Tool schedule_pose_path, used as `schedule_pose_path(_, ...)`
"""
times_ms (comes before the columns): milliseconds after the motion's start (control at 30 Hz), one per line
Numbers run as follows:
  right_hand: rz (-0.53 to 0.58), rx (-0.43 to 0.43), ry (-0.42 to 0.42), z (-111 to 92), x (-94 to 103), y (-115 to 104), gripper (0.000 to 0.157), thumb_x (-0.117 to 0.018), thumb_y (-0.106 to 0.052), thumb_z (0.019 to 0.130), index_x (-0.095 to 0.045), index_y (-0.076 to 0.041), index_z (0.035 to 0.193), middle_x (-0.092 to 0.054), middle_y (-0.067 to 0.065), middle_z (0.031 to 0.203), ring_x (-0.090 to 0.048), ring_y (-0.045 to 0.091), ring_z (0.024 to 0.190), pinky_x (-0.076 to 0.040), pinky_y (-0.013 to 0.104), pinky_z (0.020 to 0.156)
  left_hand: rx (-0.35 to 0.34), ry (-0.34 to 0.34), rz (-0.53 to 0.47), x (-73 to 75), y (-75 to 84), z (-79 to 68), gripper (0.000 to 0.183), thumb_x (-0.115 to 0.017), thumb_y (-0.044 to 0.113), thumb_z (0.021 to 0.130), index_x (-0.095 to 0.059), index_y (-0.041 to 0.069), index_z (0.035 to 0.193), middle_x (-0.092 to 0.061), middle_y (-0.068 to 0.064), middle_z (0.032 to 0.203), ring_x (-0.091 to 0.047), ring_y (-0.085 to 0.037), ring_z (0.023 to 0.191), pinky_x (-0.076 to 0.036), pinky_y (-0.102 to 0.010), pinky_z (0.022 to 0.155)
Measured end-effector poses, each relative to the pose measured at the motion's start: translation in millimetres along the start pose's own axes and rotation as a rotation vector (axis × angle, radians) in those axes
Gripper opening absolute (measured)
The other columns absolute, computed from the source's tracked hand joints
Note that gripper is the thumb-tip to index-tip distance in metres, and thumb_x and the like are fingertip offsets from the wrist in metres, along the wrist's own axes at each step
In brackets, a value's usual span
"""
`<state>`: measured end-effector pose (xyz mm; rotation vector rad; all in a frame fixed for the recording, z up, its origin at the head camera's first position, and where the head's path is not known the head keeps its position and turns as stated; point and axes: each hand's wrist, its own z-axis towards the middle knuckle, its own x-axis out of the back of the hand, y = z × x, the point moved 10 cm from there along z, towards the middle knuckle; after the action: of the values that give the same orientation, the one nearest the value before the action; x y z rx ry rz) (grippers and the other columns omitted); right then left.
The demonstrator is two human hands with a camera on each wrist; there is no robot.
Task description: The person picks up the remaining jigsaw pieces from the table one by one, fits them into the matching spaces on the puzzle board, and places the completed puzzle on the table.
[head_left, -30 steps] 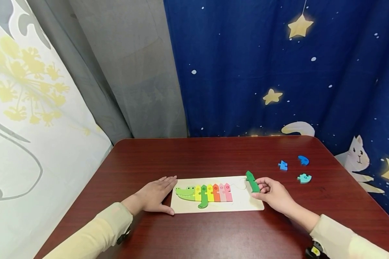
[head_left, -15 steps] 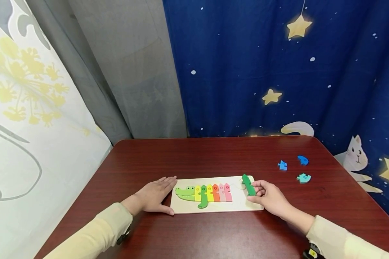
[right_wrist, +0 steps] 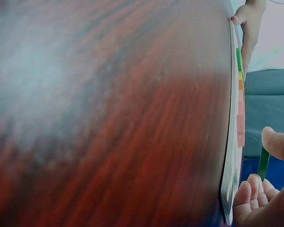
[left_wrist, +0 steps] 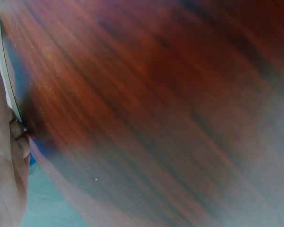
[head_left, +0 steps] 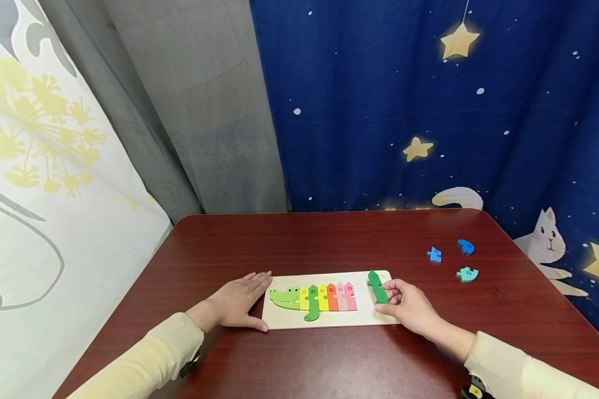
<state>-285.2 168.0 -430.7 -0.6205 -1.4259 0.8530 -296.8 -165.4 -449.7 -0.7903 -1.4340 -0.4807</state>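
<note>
A pale wooden puzzle board (head_left: 289, 320) lies on the table, bearing a crocodile of coloured pieces: a light green head (head_left: 285, 299), a green leg piece (head_left: 313, 305), then yellow, orange and pink strips. My left hand (head_left: 237, 302) lies flat with straight fingers at the board's left edge, thumb by the near corner. With thumb and fingers, my right hand (head_left: 411, 307) pinches a dark green puzzle piece (head_left: 376, 287), held tilted over the board's right end. The right wrist view shows that green piece (right_wrist: 263, 163) edge-on between thumb and fingertips, apart from the board.
Beyond my right hand lie a blue puzzle piece (head_left: 434, 255), a curved blue piece (head_left: 466, 247) and a teal piece (head_left: 467, 274). The dark red wooden table (head_left: 299, 238) ends at a gray curtain and a blue starry curtain (head_left: 369, 111).
My right hand has carried the green piece leftward, from the board's right end further in over it, and slightly down. My left hand has stayed in place.
</note>
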Motion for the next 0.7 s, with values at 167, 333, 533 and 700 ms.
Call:
schedule_pose_path(167,-0.003,-0.012,0.004,-0.1,-3.6,-1.9,0.043,-0.086,-0.015,0.073,-0.062,0.002,0.104,-0.057,0.003,0.083,-0.053,0.016,0.074,-0.046,0.023,0.063,-0.004,0.006,0.0,0.3,0.3,-0.2,0.115,-0.034,0.087,0.079,-0.029,-0.002,0.151,-0.027,-0.016,0.156,-0.028,-0.027,0.142,-0.024,-0.039,0.115)
schedule_pose_path(333,0.004,-0.015,0.002,-0.1,-7.7,-5.1,0.043,-0.087,-0.015,0.072,-0.063,0.001,0.104,-0.057,0.002,0.082,-0.053,0.015,0.074,-0.045,0.022,0.062,0.016,-0.025,-0.002,-2.2,-1.4,0.3,0.115,-0.031,0.088,0.078,-0.026,-0.001,0.152,-0.024,-0.015,0.157,-0.025,-0.024,0.143,-0.021,-0.037,0.116)
schedule_pose_path(533,0.007,-0.007,-0.001,0.1,-12.5,-8.1,0.043,-0.087,-0.015,0.072,-0.063,0.001,0.103,-0.057,0.003,0.082,-0.053,0.016,0.074,-0.046,0.023,0.062,0.031,-0.043,-0.004,-3.8,-2.6,0.9,0.116,-0.029,0.088,0.078,-0.024,0.0,0.153,-0.022,-0.013,0.158,-0.022,-0.023,0.144,-0.018,-0.035,0.117)
schedule_pose_path(700,-0.003,-0.008,-0.004,2.0,-16.6,-8.3,0.04,-0.087,-0.015,0.072,-0.063,0.0,0.101,-0.056,0.002,0.082,-0.053,0.015,0.074,-0.046,0.023,0.062,0.022,-0.033,-0.007,-2.7,-1.0,0.6,0.116,-0.031,0.088,0.078,-0.027,-0.001,0.152,-0.024,-0.015,0.157,-0.024,-0.025,0.144,-0.02,-0.037,0.116)
